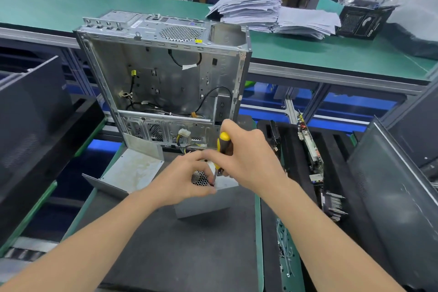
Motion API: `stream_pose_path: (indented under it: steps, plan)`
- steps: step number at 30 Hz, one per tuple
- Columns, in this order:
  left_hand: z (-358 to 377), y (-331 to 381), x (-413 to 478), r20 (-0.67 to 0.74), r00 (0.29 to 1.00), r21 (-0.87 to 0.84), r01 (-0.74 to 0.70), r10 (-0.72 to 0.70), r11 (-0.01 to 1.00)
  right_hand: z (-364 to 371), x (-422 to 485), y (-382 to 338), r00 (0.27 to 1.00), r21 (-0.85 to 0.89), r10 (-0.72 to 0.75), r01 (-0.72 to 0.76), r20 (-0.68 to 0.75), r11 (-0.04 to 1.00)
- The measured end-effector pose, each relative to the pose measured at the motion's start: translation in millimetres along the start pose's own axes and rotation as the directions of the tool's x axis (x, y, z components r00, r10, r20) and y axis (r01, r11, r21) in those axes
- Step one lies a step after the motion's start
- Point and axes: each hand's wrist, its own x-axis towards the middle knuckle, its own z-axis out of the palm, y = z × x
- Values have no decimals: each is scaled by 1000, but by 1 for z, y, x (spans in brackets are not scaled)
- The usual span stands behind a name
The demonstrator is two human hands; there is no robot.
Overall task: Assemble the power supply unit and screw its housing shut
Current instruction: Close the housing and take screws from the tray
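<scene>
**K:** You're at the bench. Where's the PSU?

**M:** The power supply unit (203, 204) is on the dark mat (166, 244), directly under both hands. An open computer case (166, 73) stands upright just behind them.

**K:** Grips?

**M:** The right hand (246, 156) is wrapped round the yellow-black handle of the screwdriver (224, 143), with the shaft angled down and left. The left hand (182, 180) pinches the shaft at its tip, thumb against fingers. That's on the unit's top edge, beside the vent grille (200, 178). Probably 1 screw under those fingertips, but they cover it, so I can't confirm.

**K:** Risks?

**M:** 4.
- The tip cams out if the driver leans off the screw axis, then skates onto the left fingers or into the grille.
- A screw started tilted cross-threads and strips the thin sheet metal.
- Only that pinch steadies the housing, so a hard push from the right hand could slide it on the mat.
- The cable bundle (187, 147) just beyond the grip could get nipped in the seam.

**K:** Anything loose?

**M:** A grey metal panel (132, 170), left of the left hand.
</scene>
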Motion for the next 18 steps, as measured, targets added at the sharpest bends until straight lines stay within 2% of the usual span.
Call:
stream_pose_path:
  steps: [3, 5, 7, 8, 10, 12, 13, 15, 18]
  plan:
    - [2, 2, -1, -45, 999, 9, -9, 10, 1000, 13, -1, -4, 984, -95, 88, -103, -153, 990]
    - [2, 2, -1, -71, 997, -11, -23, 22, 1000, 12, 2, -4, 990, -146, 34, -54, -137, 988]
    - [2, 2, -1, -85, 995, -37, -50, 47, 998, 1, 5, -3, 994, -43, -109, 110, 26, 993]
    - [2, 2, 0, -87, 994, -45, -68, 64, 997, -6, 6, -3, 968, 16, -208, 208, 139, 978]
    - [2, 3, 0, -67, 996, -53, -56, 53, 997, -18, 9, -2, 867, 92, -364, 355, 340, 930]
    - [2, 1, 0, -51, 999, -64, -21, 17, 998, -25, 13, -2, 806, 109, -400, 393, 436, 913]
    - [2, 1, -1, -56, 998, -59, -19, 16, 998, -25, 15, -2, 808, 98, -390, 388, 442, 916]
    - [4, 3, -1, -79, 996, -21, -45, 43, 999, -21, 16, -3, 857, 61, -357, 361, 373, 931]
    - [5, 3, -1, -102, 993, -21, -55, 52, 998, -7, 13, -3, 954, -40, -269, 277, 134, 960]
